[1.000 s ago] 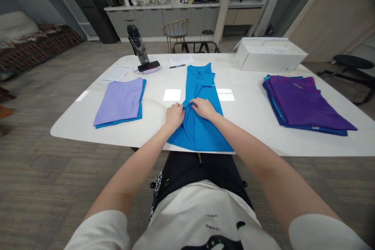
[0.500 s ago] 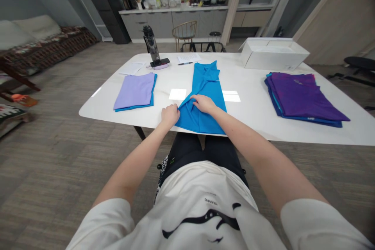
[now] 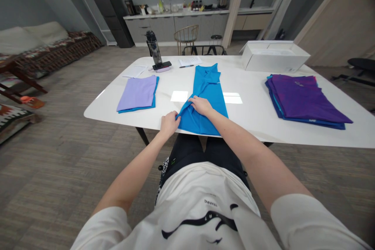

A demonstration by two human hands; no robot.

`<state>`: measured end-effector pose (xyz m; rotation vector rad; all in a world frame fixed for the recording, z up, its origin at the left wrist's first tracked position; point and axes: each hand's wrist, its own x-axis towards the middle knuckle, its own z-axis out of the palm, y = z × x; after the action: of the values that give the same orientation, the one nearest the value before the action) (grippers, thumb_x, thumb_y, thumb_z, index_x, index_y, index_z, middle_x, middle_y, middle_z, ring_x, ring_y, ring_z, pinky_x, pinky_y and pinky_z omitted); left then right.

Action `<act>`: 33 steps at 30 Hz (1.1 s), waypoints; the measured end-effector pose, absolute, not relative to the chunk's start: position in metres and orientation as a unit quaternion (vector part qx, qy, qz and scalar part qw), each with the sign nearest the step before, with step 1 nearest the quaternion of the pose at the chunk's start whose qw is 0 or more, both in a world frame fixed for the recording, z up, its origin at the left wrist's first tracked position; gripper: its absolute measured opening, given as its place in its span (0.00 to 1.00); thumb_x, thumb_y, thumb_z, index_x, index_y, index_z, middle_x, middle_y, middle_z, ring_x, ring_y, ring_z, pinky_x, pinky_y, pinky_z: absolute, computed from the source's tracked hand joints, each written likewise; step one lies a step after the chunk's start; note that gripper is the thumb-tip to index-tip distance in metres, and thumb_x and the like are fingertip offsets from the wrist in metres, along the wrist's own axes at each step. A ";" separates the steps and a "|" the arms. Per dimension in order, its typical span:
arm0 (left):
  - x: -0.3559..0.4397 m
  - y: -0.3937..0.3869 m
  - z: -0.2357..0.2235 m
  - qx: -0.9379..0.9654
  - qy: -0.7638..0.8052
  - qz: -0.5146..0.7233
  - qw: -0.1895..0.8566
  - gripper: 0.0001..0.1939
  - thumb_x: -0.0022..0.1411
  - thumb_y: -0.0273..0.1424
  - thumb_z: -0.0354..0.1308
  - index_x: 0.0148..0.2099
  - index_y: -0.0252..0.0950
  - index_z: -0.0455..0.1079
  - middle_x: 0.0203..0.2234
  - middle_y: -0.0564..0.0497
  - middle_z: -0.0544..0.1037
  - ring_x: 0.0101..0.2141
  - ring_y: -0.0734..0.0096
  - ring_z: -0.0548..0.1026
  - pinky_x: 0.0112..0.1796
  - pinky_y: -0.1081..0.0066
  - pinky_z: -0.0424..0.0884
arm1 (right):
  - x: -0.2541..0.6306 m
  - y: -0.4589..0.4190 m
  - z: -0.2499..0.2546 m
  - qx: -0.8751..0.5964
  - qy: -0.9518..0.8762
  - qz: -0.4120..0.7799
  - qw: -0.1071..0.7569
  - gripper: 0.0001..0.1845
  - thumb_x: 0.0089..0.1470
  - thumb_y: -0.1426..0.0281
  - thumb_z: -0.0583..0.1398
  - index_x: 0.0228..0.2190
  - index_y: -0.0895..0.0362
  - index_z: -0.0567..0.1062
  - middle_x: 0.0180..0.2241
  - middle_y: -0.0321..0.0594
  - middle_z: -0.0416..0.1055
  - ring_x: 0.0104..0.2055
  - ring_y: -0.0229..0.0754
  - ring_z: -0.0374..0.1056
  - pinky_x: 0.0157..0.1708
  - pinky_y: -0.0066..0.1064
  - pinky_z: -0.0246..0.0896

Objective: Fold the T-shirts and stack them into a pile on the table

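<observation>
Blue polo shirt (image 3: 206,93) lies lengthwise on a white tabletop (image 3: 252,119), collar (image 3: 208,73) at 12 o'clock, its lower end bunched and folded near the table's near edge, right in front of the person. Left hand (image 3: 169,124) sits at the shirt's 7 o'clock edge, curled narrow and pinching the cloth there. Right hand (image 3: 200,105) lies on the shirt's middle at a fold, fingers slightly bent; whether it grips the fabric or only presses it, cannot tell. Hands just apart, both on blue cloth. At 9 to 10 o'clock from the shirt, well apart, a folded lavender shirt (image 3: 137,93) sits on a blue garment edge (image 3: 137,110). At 3 o'clock, a folded purple stack (image 3: 303,97) with blue layers beneath. At 2 o'clock, near the far edge, an open white box (image 3: 274,58). At 11 o'clock, a clear tumbler (image 3: 154,49) stands on a black phone-like device (image 3: 161,65). Beside it, a sheet of paper (image 3: 189,61) with a pen (image 3: 186,66) on it, and another sheet (image 3: 134,71). Person's white T-shirt (image 3: 202,218) and black shorts (image 3: 187,150) fill 6 o'clock below the table.
</observation>
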<state>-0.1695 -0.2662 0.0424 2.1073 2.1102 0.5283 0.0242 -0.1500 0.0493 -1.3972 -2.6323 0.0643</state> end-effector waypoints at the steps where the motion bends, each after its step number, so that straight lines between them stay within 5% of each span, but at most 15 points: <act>1: -0.169 -0.267 0.043 0.702 0.681 0.198 0.056 0.06 0.70 0.32 0.55 0.44 0.39 0.74 0.40 0.45 0.82 0.43 0.56 0.79 0.45 0.61 0.70 | 0.023 -0.151 0.050 -0.458 -0.885 0.022 0.079 0.19 0.69 0.67 0.54 0.56 0.49 0.75 0.52 0.45 0.73 0.48 0.49 0.72 0.40 0.34 0.63; 11: -0.148 -0.283 0.037 0.762 0.513 0.392 0.052 0.11 0.70 0.25 0.55 0.50 0.39 0.76 0.40 0.48 0.77 0.42 0.66 0.77 0.46 0.67 0.74 | 0.056 -0.174 0.059 -0.411 -0.898 -0.017 0.153 0.16 0.69 0.69 0.52 0.51 0.55 0.76 0.47 0.47 0.74 0.43 0.49 0.71 0.39 0.34 0.57; 21: -0.114 -0.294 0.036 0.813 0.516 0.268 0.005 0.26 0.62 0.19 0.56 0.61 0.40 0.69 0.51 0.44 0.78 0.51 0.54 0.74 0.52 0.55 0.68 | 0.094 -0.210 0.057 -0.397 -0.900 0.000 0.179 0.15 0.68 0.69 0.53 0.48 0.56 0.77 0.46 0.47 0.74 0.46 0.50 0.69 0.41 0.35 0.58; 33: -0.099 -0.298 0.044 0.808 0.542 0.227 0.037 0.10 0.69 0.27 0.54 0.51 0.40 0.72 0.43 0.47 0.78 0.44 0.59 0.76 0.49 0.62 0.69 | 0.146 -0.217 0.057 -0.448 -0.867 0.068 0.210 0.17 0.67 0.66 0.54 0.55 0.53 0.72 0.51 0.46 0.71 0.50 0.51 0.69 0.48 0.38 0.63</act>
<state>-0.0990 -0.2983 0.0444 2.4818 1.6635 0.6967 0.1462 -0.2170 0.0573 -1.2450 -2.4094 0.1886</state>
